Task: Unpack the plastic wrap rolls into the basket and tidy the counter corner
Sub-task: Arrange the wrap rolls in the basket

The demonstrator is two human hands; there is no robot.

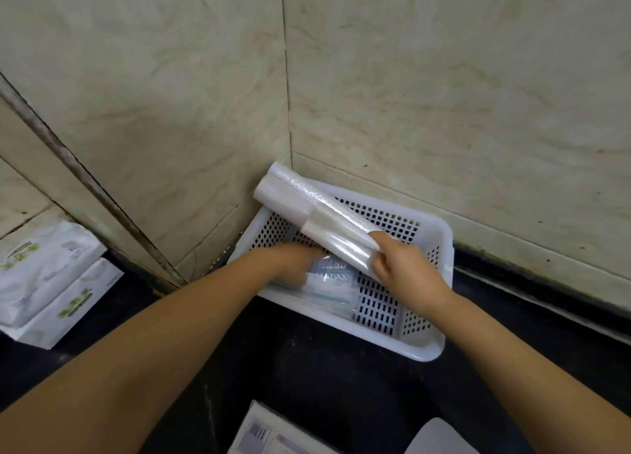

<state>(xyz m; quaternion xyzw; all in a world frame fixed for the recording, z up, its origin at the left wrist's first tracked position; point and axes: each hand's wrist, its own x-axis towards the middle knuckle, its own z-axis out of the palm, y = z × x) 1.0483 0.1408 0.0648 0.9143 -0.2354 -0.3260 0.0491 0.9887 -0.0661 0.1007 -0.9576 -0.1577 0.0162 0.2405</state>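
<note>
A white perforated plastic basket [423, 347] sits in the counter corner against the marble walls. My right hand [406, 269] grips the near end of two clear plastic wrap rolls [300, 197], held together above the basket and slanting up toward the corner. My left hand [293, 260] reaches into the basket's left side, with its fingers on a flat pack in clear wrapping [331, 289] that lies on the bottom. That hand is blurred, and its grip is unclear.
Two white and green packs [51, 283] lie on the left of the black counter [307, 378]. A white box with a barcode [263, 433] and a white sheet [440, 436] sit at the near edge. Marble walls close the corner behind.
</note>
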